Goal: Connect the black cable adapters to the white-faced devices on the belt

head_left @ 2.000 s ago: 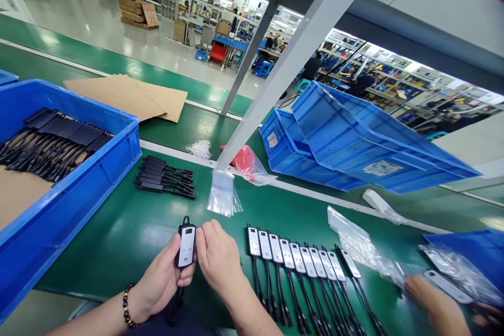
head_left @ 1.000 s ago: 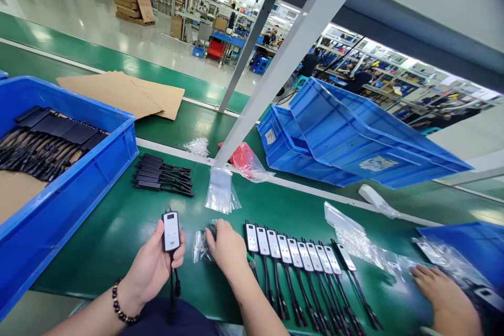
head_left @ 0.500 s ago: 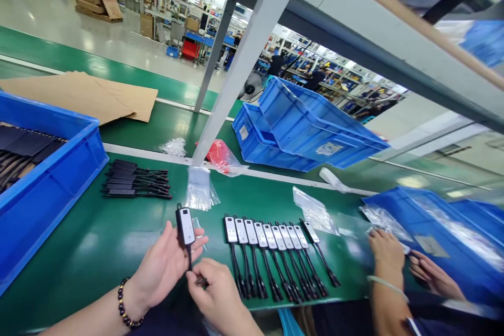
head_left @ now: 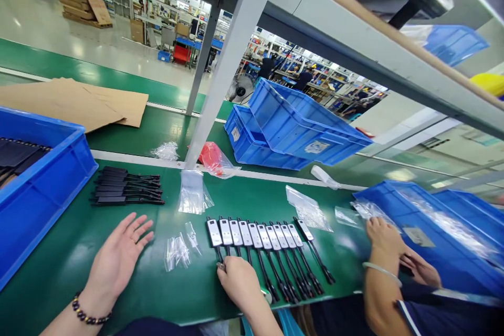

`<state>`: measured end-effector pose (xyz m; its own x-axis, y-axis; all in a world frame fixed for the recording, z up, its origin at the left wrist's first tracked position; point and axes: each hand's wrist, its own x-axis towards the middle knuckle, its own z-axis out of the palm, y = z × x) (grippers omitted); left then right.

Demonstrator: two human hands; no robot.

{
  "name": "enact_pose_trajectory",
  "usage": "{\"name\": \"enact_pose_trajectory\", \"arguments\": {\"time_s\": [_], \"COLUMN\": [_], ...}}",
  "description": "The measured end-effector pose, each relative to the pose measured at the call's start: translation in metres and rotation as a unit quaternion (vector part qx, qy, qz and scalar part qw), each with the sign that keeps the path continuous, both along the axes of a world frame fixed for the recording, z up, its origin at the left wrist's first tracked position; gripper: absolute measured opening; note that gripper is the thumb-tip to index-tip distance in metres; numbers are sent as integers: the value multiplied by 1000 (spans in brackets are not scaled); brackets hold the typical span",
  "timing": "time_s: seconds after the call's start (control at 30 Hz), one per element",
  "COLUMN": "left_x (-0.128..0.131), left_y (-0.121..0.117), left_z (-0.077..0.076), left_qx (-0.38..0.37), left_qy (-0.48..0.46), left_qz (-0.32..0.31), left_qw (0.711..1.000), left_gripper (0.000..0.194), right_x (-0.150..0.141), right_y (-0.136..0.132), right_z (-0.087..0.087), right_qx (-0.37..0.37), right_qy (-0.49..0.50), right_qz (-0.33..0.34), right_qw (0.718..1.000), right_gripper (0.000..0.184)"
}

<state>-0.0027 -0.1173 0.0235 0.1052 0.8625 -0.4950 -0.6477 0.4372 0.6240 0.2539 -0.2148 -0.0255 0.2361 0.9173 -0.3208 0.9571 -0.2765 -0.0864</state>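
Observation:
My left hand (head_left: pixel 117 254) is held palm up above the green bench, fingers spread, with nothing in it. Pinched in my right hand (head_left: pixel 241 279) is the cable of a black module with a silver face (head_left: pixel 213 233), at the left end of a row. My fingers hide the lower part of that cable. Several like modules (head_left: pixel 255 235) lie side by side, cables towards me. Small clear plastic pieces (head_left: pixel 178 252) lie between my hands. Beyond my left hand is a stack of black cabled modules (head_left: pixel 112 189), dark sides showing.
A blue crate (head_left: pixel 47 189) with black modules stands at left. Clear bags (head_left: pixel 192 191) and a red bag (head_left: pixel 212 157) lie near the upright post (head_left: pixel 232 63). Blue crates (head_left: pixel 303 131) sit behind. At right, a co-worker's hands (head_left: pixel 384 244) work beside another blue crate (head_left: pixel 417 231).
The module has left my left palm and now lies at the left end of the row, its cable in my right hand. My left hand has moved left.

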Motion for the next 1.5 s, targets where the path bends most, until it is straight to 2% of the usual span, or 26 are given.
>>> {"name": "enact_pose_trajectory", "arguments": {"time_s": [0.13, 0.27, 0.37, 0.47, 0.6, 0.67, 0.77, 0.9, 1.03, 1.07, 1.13, 1.2, 1.27, 1.37, 1.5], "left_x": [-19, -15, -11, -13, -20, -22, -23, -24, -19, -17, -12, -6, 0, 8, 13], "left_y": [22, 36, 43, 47, 43, 34, 15, -12, -26, -28, -30, -31, -33, -38, -44], "left_z": [-15, -22, -23, -25, -28, -24, -9, 19, 35, 37, 38, 38, 36, 28, 19], "left_qx": [-20, -25, -33, -44, -49, -42, 40, 161, 219, 215, 179, 113, 44, -5, -2], "left_qy": [-41, -104, -155, -159, -115, -77, 15, 147, 239, 228, 146, 26, -54, -74, -54], "left_qz": [58, 87, 107, 107, 52, 27, -36, -173, -239, -245, -253, -260, -274, -300, -304], "left_qw": [997, 991, 981, 981, 991, 996, 998, 961, 916, 917, 939, 959, 959, 951, 951], "left_gripper": [28, 31, 40, 38, 33, 31, 38, 49, 46, 46, 49, 48, 47, 47, 50], "right_x": [-3, -7, -10, -11, -11, -12, -12, -16, -28, -33, -42, -53, -63, -78, -91], "right_y": [3, 6, 5, 4, 5, 7, 9, 11, 14, 15, 19, 24, 32, 45, 56], "right_z": [13, 26, 28, 28, 32, 37, 46, 56, 68, 73, 82, 89, 93, 92, 85], "right_qx": [5, 21, 27, 30, 34, 35, 43, 69, 128, 149, 201, 256, 296, 326, 333], "right_qy": [22, 50, 69, 79, 89, 93, 102, 132, 198, 219, 266, 300, 298, 250, 206], "right_qz": [-6, -2, 2, 0, -3, -7, -8, -8, 2, 9, 37, 79, 121, 164, 182], "right_qw": [1000, 999, 997, 996, 995, 995, 994, 989, 972, 964, 942, 916, 899, 897, 902], "right_gripper": [31, 32, 31, 30, 31, 32, 33, 34, 34, 32, 28, 23, 22, 23, 26]}}
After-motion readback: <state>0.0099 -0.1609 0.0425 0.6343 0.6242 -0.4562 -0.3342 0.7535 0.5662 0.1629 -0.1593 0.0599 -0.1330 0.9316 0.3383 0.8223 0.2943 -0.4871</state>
